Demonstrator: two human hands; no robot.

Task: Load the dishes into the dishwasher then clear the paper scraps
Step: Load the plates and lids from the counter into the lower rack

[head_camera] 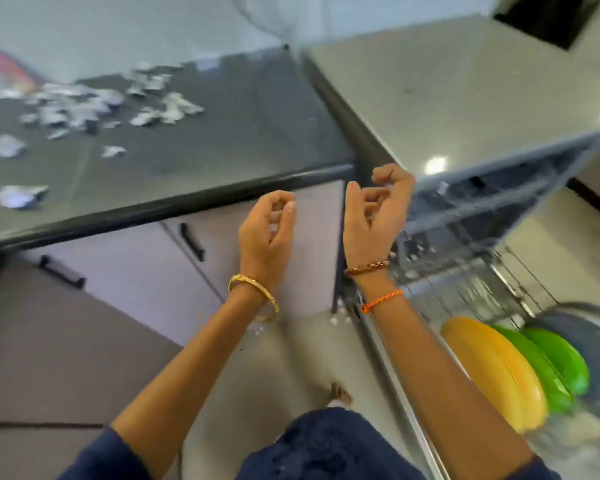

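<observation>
We see plates (499, 368) racked upright in dishwasher (492, 216), right; left hand (267, 230) and right hand (374, 216) loosely curled, empty; paper scraps (94, 105) await on counter (239, 133), far left.

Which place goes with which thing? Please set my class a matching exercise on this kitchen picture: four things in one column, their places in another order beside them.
Things:
1. paper scraps
2. yellow plates
3. gold bangle
4. orange thread

Places:
A. on the left wrist
B. on the dark countertop
C. on the right wrist
D. standing on edge in the dishwasher rack

Pairs: 1-B, 2-D, 3-A, 4-C
</observation>
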